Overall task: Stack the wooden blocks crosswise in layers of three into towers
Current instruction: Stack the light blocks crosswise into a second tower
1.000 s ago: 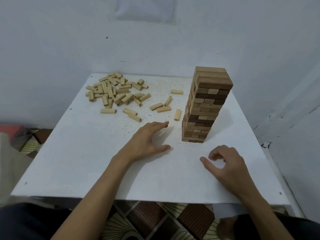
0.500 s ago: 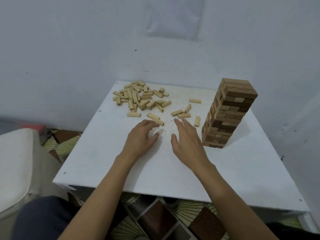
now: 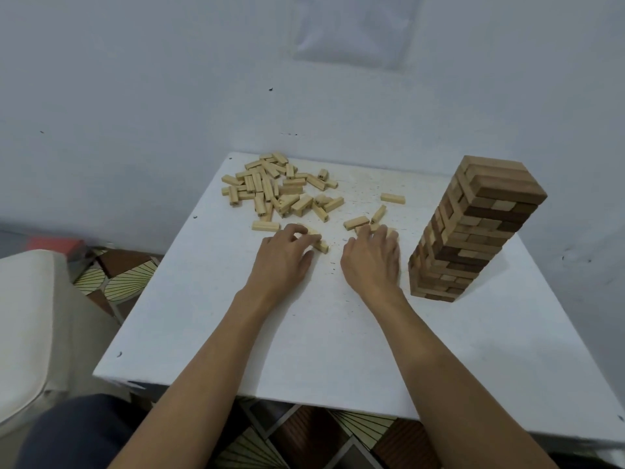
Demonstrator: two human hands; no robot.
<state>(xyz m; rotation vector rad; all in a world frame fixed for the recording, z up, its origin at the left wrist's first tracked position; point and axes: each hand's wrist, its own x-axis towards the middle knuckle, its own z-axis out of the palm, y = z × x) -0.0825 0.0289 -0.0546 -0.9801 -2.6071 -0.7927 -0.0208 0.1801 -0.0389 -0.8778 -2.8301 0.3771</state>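
Curling over a pale block (image 3: 321, 246), the fingers (image 3: 297, 231) of the left hand (image 3: 282, 258) are bent, with the thumb tucked in against it, so that one's pinched right down on the tabletop. There might be a second block under the knuckles, but it's mostly hidden, so can't say. On the other side, the right hand (image 3: 372, 262) has its fingers (image 3: 380, 233) stretched out pretty much straight. They're lying on a couple of scattered blocks (image 3: 392, 233), touching them but not wrapped round any. Both palms face down, and both bare forearms come in from the bottom edge.

Just past the right fingertips there's a short block (image 3: 356, 221) lying sideways, an angled block (image 3: 378, 213) next to it, and a lone block (image 3: 392, 198) a bit further back. Left of the left hand, a single block (image 3: 265, 226) sits by itself. Behind all that, toward the far left corner, is the big pile (image 3: 277, 189) of light-coloured blocks, all jumbled.

The tall tower (image 3: 473, 228) stands on the right, just beside the right hand but apart from it. It's mixed light and dark wood with the layers running crosswise. It looks tilted in this wide-angle shot, and it's hard to tell if it really is.

Everything sits on a white table (image 3: 338, 350) with little dark specks, set near a plain pale wall (image 3: 169, 96) with a pale sheet (image 3: 351, 28) up high. Off to the left there's a white cushioned seat (image 3: 33, 316) and patterned floor tiles (image 3: 125, 275).
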